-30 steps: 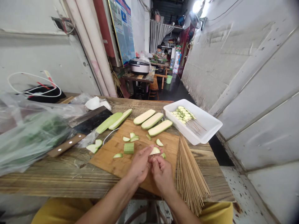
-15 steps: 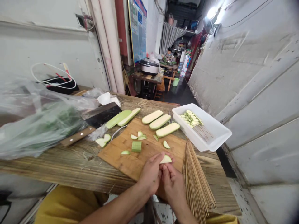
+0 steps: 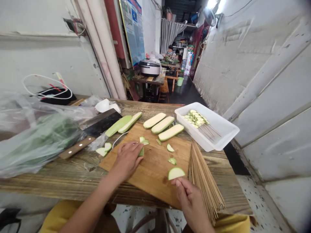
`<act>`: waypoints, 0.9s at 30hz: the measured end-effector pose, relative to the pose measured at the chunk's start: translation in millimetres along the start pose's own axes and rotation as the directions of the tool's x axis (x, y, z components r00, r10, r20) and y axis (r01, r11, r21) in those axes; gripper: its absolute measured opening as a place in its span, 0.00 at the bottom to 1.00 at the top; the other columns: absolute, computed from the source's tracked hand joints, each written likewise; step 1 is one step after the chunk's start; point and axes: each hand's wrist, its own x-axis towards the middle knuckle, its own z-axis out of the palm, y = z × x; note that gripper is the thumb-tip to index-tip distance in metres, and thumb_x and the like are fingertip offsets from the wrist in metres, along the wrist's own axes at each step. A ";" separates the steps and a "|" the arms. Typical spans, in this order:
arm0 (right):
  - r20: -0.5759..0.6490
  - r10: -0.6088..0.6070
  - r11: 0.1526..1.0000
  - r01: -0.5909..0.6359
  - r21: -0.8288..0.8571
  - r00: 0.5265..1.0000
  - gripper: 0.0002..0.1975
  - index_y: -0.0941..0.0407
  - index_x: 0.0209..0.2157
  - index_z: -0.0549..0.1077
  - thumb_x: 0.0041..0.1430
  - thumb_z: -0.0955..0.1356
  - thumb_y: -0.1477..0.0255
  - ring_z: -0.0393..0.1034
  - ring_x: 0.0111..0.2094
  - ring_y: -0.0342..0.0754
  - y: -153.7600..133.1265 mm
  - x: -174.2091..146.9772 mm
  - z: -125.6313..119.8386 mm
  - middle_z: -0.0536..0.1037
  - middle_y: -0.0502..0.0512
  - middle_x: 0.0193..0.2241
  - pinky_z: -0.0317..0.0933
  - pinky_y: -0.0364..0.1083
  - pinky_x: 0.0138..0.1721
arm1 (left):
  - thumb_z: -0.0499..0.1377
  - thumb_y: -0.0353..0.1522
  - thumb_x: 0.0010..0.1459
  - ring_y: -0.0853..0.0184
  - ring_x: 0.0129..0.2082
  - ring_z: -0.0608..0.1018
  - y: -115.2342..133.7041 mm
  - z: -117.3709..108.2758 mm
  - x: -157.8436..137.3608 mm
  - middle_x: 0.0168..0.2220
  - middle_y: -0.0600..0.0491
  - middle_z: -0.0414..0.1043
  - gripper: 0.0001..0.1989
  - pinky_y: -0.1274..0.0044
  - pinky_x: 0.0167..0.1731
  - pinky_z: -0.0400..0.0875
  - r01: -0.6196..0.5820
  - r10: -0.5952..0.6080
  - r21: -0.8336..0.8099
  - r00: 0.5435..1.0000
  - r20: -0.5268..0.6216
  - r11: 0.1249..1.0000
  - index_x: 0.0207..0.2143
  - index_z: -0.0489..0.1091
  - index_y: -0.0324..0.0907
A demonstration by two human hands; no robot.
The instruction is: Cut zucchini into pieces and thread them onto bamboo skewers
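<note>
On the wooden cutting board (image 3: 155, 174), my left hand (image 3: 127, 160) reaches over a small stack of green-skinned zucchini slices (image 3: 141, 152), thumb and fingers closed about it. Most of the stack is hidden under the fingers. My right hand (image 3: 190, 195) pinches a thin skewer (image 3: 168, 155) near the board's right edge; only bits of the skewer show. A half-round zucchini slice (image 3: 176, 173) sits on it just beyond the fingertips, and a smaller piece (image 3: 172, 160) appears farther along. Loose cut pieces (image 3: 145, 141) lie behind my left hand, and another slice (image 3: 170, 148) lies toward the right.
Halved zucchinis (image 3: 162, 125) lie along the board's far edge. A bundle of bamboo skewers (image 3: 204, 181) rests to the right, below a white plastic tub (image 3: 228, 129) holding filled skewers (image 3: 198, 119). At left are a cleaver (image 3: 80, 145) and a plastic bag of greens (image 3: 41, 132).
My hands have parted. The left moved left onto the stack of slices. The right stays near the board's right side with the skewered zucchini slice. The camera view shifted slightly.
</note>
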 end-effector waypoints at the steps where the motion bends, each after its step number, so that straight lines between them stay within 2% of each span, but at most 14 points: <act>1: 0.007 -0.010 1.000 0.010 0.001 1.000 0.16 0.58 0.30 0.72 0.64 0.59 0.64 0.46 0.16 0.40 -0.2 0.6 1.8 0.52 0.43 0.16 0.41 0.39 0.16 | 0.56 0.35 0.53 0.52 0.54 0.65 -1.8 1.2 2.9 0.51 0.43 0.69 0.21 0.59 0.53 0.50 -0.022 0.022 0.000 0.999 0.048 1.000 0.51 0.66 0.43; 5: -0.013 -0.043 0.998 0.042 -0.039 0.999 0.16 0.58 0.29 0.71 0.64 0.59 0.65 0.47 0.17 0.40 0.2 -0.1 3.8 0.55 0.44 0.17 0.41 0.39 0.16 | 0.58 0.39 0.51 0.50 0.52 0.65 -8.4 3.6 11.8 0.50 0.42 0.70 0.21 0.60 0.53 0.48 -0.041 0.045 -0.029 0.985 0.168 0.999 0.49 0.68 0.45; 8: -0.018 -0.044 0.997 0.043 -0.063 0.999 0.16 0.57 0.29 0.71 0.64 0.59 0.66 0.48 0.17 0.40 0.6 -1.2 3.1 0.58 0.45 0.17 0.43 0.39 0.17 | 0.58 0.37 0.51 0.50 0.50 0.67 -11.6 1.9 15.8 0.48 0.43 0.71 0.20 0.60 0.53 0.48 -0.014 0.033 -0.097 0.980 0.195 0.995 0.47 0.69 0.46; 10: -0.001 -0.052 0.996 0.051 -0.077 0.999 0.16 0.57 0.29 0.71 0.64 0.58 0.66 0.50 0.17 0.41 1.1 -1.1 2.9 0.60 0.46 0.17 0.44 0.39 0.17 | 0.59 0.36 0.49 0.50 0.50 0.67 -10.9 0.2 17.3 0.47 0.44 0.72 0.20 0.59 0.54 0.45 0.003 0.035 -0.208 0.983 0.178 0.978 0.47 0.70 0.47; 14: 0.016 -0.072 0.991 0.074 -0.108 0.997 0.16 0.57 0.29 0.71 0.64 0.58 0.67 0.55 0.18 0.42 2.5 -0.6 2.8 0.63 0.47 0.18 0.48 0.39 0.19 | 0.62 0.34 0.46 0.50 0.55 0.64 -2.1 -4.5 18.0 0.49 0.46 0.71 0.21 0.60 0.57 0.42 0.065 -0.002 -0.464 0.991 0.134 0.884 0.46 0.72 0.48; 16: 0.028 -0.080 0.990 0.083 -0.111 0.996 0.16 0.57 0.29 0.71 0.64 0.58 0.67 0.55 0.18 0.42 1.9 -1.2 2.9 0.63 0.47 0.18 0.48 0.39 0.19 | 0.65 0.34 0.43 0.52 0.56 0.64 4.1 -9.1 17.1 0.51 0.46 0.70 0.23 0.63 0.58 0.44 0.139 -0.090 -0.601 0.990 0.110 0.787 0.46 0.72 0.47; 18: 0.057 -0.097 0.990 0.102 -0.098 0.994 0.15 0.58 0.30 0.71 0.64 0.58 0.67 0.54 0.17 0.41 -1.3 -2.4 3.5 0.62 0.46 0.17 0.47 0.39 0.19 | 0.66 0.34 0.41 0.55 0.54 0.66 10.2 -15.4 15.5 0.51 0.46 0.70 0.25 0.66 0.58 0.49 0.249 -0.215 -0.769 0.965 0.148 0.589 0.46 0.72 0.44; 19: 0.070 -0.108 0.990 0.113 -0.086 0.992 0.15 0.58 0.30 0.71 0.64 0.58 0.68 0.54 0.17 0.41 -4.1 -3.1 4.2 0.61 0.46 0.17 0.48 0.39 0.19 | 0.66 0.34 0.42 0.55 0.54 0.68 13.2 -19.0 14.5 0.51 0.46 0.70 0.25 0.67 0.57 0.52 0.296 -0.250 -0.850 0.947 0.201 0.435 0.47 0.71 0.43; 21: 0.099 -0.130 0.989 0.136 -0.053 0.987 0.14 0.57 0.30 0.71 0.64 0.58 0.68 0.54 0.17 0.40 -11.4 -3.8 6.3 0.60 0.45 0.17 0.48 0.39 0.19 | 0.63 0.35 0.47 0.55 0.52 0.69 19.2 -25.8 13.0 0.49 0.44 0.71 0.24 0.65 0.55 0.58 0.330 -0.235 -0.943 0.922 0.309 0.052 0.48 0.70 0.40; 23: 0.137 -0.160 0.986 0.165 -0.026 0.977 0.14 0.57 0.29 0.71 0.64 0.58 0.69 0.54 0.17 0.40 -19.3 -3.5 9.2 0.60 0.45 0.17 0.48 0.39 0.20 | 0.59 0.38 0.52 0.55 0.50 0.71 26.0 -31.0 12.7 0.47 0.41 0.72 0.21 0.64 0.52 0.62 0.301 -0.188 -0.904 0.911 0.366 -0.303 0.46 0.71 0.37; 24: 0.158 -0.181 0.982 0.187 -0.021 0.971 0.14 0.57 0.28 0.70 0.64 0.58 0.70 0.55 0.17 0.40 -22.7 -3.0 10.8 0.61 0.45 0.17 0.49 0.39 0.20 | 0.56 0.38 0.54 0.55 0.50 0.72 29.9 -32.8 13.0 0.47 0.40 0.72 0.20 0.64 0.51 0.63 0.288 -0.179 -0.856 0.902 0.393 -0.429 0.45 0.71 0.35; 25: 0.178 -0.197 0.979 0.204 -0.019 0.964 0.14 0.57 0.28 0.70 0.64 0.58 0.70 0.56 0.17 0.40 -25.4 -2.4 12.6 0.62 0.45 0.17 0.49 0.39 0.20 | 0.54 0.37 0.55 0.55 0.49 0.72 34.1 -34.0 13.6 0.46 0.39 0.72 0.19 0.64 0.51 0.64 0.286 -0.176 -0.806 0.886 0.428 -0.518 0.44 0.72 0.33; 27: 0.207 -0.214 0.975 0.223 -0.020 0.955 0.14 0.57 0.29 0.70 0.64 0.58 0.71 0.57 0.18 0.40 -28.6 -1.0 16.0 0.63 0.46 0.18 0.50 0.39 0.21 | 0.51 0.33 0.56 0.55 0.50 0.72 42.5 -35.2 15.2 0.47 0.38 0.72 0.18 0.65 0.51 0.65 0.293 -0.181 -0.723 0.847 0.500 -0.625 0.44 0.71 0.31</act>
